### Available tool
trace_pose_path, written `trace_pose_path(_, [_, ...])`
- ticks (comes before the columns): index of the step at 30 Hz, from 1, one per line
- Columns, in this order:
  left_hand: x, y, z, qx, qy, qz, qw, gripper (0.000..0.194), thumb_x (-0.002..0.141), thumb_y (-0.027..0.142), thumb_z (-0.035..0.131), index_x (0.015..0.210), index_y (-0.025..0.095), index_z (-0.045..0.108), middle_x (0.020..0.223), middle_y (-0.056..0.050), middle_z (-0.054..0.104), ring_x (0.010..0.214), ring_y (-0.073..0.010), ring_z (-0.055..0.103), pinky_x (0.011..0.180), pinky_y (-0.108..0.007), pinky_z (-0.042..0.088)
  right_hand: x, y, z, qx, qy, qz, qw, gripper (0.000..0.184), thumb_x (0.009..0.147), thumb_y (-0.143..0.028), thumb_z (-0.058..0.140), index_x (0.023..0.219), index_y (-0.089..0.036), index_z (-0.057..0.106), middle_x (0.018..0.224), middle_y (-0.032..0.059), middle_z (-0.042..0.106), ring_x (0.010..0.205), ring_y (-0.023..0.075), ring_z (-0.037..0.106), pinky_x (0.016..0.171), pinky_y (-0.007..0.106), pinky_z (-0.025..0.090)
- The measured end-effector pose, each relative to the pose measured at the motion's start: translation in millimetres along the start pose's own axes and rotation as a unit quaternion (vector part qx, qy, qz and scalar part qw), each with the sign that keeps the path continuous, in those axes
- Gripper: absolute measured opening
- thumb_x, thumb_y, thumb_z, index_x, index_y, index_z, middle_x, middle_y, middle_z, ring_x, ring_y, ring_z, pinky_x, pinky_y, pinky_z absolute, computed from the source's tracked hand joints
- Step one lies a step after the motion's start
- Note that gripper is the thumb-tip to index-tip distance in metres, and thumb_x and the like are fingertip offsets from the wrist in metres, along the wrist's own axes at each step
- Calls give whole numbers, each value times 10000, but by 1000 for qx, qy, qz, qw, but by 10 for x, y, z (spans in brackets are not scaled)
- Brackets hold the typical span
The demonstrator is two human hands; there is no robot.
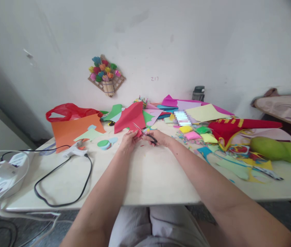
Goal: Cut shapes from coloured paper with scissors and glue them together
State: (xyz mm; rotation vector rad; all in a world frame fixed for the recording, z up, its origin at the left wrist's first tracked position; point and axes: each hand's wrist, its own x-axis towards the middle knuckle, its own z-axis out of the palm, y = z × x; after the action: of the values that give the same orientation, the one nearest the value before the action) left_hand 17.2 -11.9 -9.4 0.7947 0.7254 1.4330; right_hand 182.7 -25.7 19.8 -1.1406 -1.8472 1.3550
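My left hand (130,140) is closed on the lower edge of a sheet of red paper (132,117), which stands up and slants away from me. In my right hand (158,138) is a pair of scissors (151,138) with black handles. The blades point up and left, against the red paper near my left fingers; whether they are parted I cannot tell. Left of my hands lie round green and blue paper discs (104,144) in a small stack. Beyond the hands is a green sheet (148,118) with a scalloped, cut edge.
A white glue gun (76,150) with a black cord lies left, near a power strip (8,175). Orange paper (77,130) and a red plastic bag (70,111) are behind it. Rightward are small coloured packets (193,135), paper scraps, a craft knife (267,172) and green mangoes (279,150).
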Motion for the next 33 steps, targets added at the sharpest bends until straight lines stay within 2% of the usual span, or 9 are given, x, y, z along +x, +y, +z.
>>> trace_pose_path(12, [11,-3,-22,18,-11,-1,1000,43,657,109,651,664,116,610,652,-34,655,592,-129,621,580,-243,530,12,29,-13,-5,3,-7,1000,223,703,-335,648,743,-156,522,432,-68,475,302,37,389,291,133,254])
trace_pose_path(17, [-8,10,-3,25,-3,-1,1000,62,665,132,661,707,115,620,664,-38,655,591,-133,615,623,-278,530,22,50,-20,8,-9,-9,1000,234,687,-329,662,722,-157,507,439,-71,470,308,35,388,308,135,283])
trace_pose_path(20, [-16,19,4,27,9,2,1000,65,662,138,663,664,118,601,629,-29,640,564,-126,598,596,-270,522,15,41,-18,12,-22,-6,1000,238,690,-326,664,726,-158,500,438,-76,468,304,34,382,309,136,287])
trace_pose_path(27, [-21,13,0,38,-2,5,999,93,633,147,683,667,118,602,626,-22,624,572,-120,585,571,-253,513,-27,-9,-16,3,-25,1,1000,244,742,-374,617,756,-159,502,439,-72,473,300,35,398,277,128,226])
trace_pose_path(33, [-37,23,19,33,6,3,999,83,637,132,672,672,124,597,631,-23,629,582,-129,593,586,-266,514,-19,-6,-9,14,-15,4,1000,241,710,-341,652,723,-161,493,425,-77,465,295,34,384,288,129,262])
